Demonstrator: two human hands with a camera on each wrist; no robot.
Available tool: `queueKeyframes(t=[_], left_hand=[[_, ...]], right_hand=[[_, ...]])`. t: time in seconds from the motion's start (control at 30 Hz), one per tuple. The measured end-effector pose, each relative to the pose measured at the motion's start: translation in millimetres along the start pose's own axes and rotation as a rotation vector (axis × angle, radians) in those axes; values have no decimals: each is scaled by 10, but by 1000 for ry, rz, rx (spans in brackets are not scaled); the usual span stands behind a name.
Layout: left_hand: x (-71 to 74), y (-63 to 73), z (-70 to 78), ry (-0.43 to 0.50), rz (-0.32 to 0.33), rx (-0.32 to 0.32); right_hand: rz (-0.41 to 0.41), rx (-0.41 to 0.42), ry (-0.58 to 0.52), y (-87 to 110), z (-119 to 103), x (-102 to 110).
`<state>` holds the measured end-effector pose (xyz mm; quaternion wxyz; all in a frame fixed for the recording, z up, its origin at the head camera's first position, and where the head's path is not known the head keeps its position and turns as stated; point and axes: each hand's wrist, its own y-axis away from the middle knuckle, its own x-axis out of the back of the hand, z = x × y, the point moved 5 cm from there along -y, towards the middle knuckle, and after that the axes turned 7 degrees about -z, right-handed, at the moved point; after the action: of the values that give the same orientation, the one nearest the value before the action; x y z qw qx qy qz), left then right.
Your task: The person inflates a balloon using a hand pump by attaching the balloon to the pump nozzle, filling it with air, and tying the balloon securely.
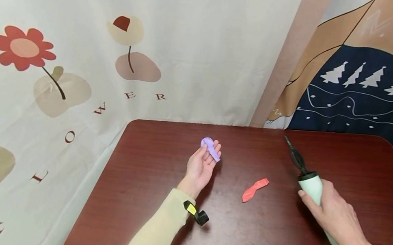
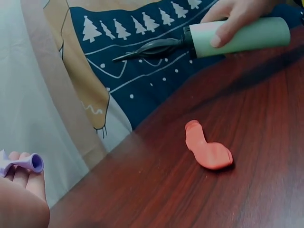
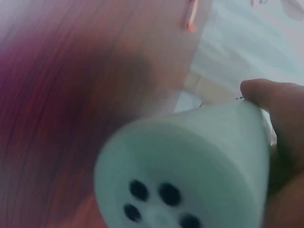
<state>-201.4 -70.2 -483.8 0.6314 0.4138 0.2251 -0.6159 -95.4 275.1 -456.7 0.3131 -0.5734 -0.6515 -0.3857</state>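
My left hand is palm up over the table's far half, thumb pressing a limp purple balloon against the fingers. The balloon's open neck points outward in the left wrist view. On the right, my right hand grips a pale green balloon pump around its body. Its black tapered nozzle points toward the far edge. Dark holes dot the pump's round end in the right wrist view. Between the two hands a flat coral-red balloon lies on the wood.
The dark red-brown table has rounded far corners. A pale curtain printed with flowers and letters hangs behind and to the left. At the back right hangs a navy and tan cloth with white trees.
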Motion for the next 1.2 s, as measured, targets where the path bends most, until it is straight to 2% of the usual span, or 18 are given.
queueKeyframes(t=[0.13,0.33,0.53,0.67,0.97,1.2], left_hand=[[-27,-6,-6,54,18,-3],[-41,-18,-10,112,33,-7],[-43,-11,-17,143,41,-2],[-40,-10,-16,154,43,-5],[-70,9,-52,161,34,6],[-81,32,-90,158,38,20]], right_hand=[[-29,56,-27,13,-225,-118],[-161,93,-116,43,-481,-320],[-255,116,-178,108,-677,-493],[-287,153,-177,120,-760,-583],[-231,240,-136,126,-866,-667],[-233,236,-151,94,-919,-687]])
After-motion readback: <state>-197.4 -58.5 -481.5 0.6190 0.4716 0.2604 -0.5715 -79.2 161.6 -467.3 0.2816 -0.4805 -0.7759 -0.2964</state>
